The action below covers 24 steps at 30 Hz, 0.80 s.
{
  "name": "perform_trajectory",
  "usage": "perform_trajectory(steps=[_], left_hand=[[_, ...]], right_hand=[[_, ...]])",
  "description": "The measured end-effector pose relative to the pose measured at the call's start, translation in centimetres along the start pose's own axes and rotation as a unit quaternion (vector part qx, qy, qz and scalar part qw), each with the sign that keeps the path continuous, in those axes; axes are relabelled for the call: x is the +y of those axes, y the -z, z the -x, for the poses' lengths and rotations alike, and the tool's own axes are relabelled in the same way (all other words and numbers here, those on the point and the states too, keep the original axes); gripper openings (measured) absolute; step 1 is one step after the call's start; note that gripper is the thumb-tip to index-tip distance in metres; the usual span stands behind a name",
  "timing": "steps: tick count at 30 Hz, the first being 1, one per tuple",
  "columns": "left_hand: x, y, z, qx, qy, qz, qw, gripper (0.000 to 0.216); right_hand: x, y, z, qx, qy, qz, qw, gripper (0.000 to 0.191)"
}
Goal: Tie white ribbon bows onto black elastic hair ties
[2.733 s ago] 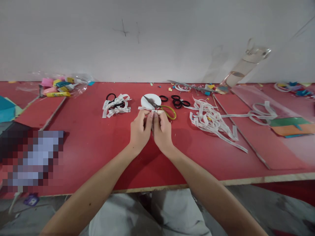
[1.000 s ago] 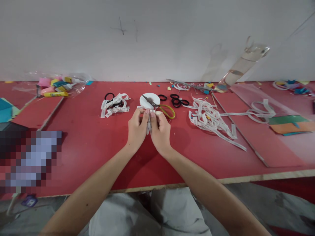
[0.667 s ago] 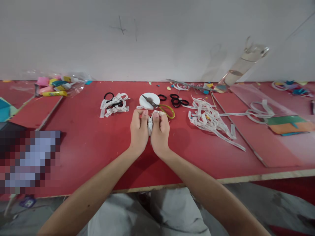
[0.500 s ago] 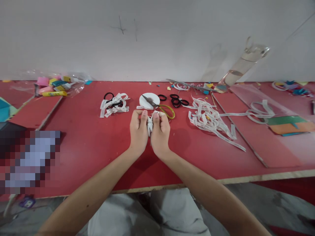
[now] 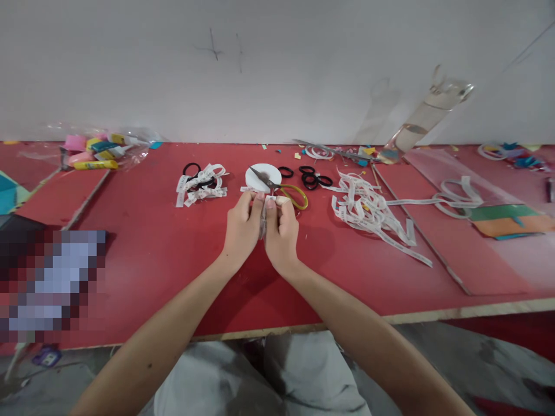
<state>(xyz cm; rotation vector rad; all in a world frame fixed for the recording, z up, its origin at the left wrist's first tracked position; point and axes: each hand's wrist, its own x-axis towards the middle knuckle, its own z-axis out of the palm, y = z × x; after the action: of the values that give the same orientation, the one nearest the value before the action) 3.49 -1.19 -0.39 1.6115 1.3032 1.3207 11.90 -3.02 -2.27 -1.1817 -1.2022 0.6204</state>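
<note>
My left hand [image 5: 243, 230] and my right hand [image 5: 282, 232] are pressed together over the red table [image 5: 165, 254], fingers closed. Between the fingertips they pinch a small piece of white printed ribbon [image 5: 262, 222]; most of it is hidden by the fingers. Just beyond the hands lie yellow-handled scissors [image 5: 286, 190], their blades resting on a white ribbon roll [image 5: 262, 176]. Black hair ties [image 5: 313, 178] lie to the right of the roll.
A heap of white ribbon strips [image 5: 368, 211] lies to the right, a smaller bundle with a black tie [image 5: 202, 184] to the left. A clear bag of coloured items [image 5: 102, 153] sits far left, a clear plastic sheet [image 5: 427, 121] leans on the wall, coloured paper [image 5: 511, 222] lies far right.
The hands stayed in place, working the ribbon piece; a bunched white bit showed between them half a second ago and is now mostly covered by the fingers.
</note>
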Motion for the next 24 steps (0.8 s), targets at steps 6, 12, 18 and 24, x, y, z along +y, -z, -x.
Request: perform_trajectory(steps=[6, 12, 18, 24], left_hand=[[0.5, -0.2, 0.6, 0.046, -0.014, -0.017, 0.999, 0.029], [0.3, -0.7, 1.1, 0.085, 0.017, 0.021, 0.996, 0.029], [0.3, -0.8, 1.2, 0.116, -0.009, 0.026, 0.993, 0.029], [-0.1, -0.3, 0.4, 0.080, -0.032, 0.029, 0.996, 0.030]], right_hand=[[-0.2, -0.1, 0.5, 0.019, 0.024, 0.005, 1.000, 0.023], [-0.5, -0.3, 0.7, 0.043, 0.020, 0.011, 0.999, 0.025], [-1.1, -0.4, 0.8, 0.051, 0.012, -0.013, 0.999, 0.026], [-0.7, -0.4, 0.5, 0.011, -0.047, -0.090, 0.995, 0.029]])
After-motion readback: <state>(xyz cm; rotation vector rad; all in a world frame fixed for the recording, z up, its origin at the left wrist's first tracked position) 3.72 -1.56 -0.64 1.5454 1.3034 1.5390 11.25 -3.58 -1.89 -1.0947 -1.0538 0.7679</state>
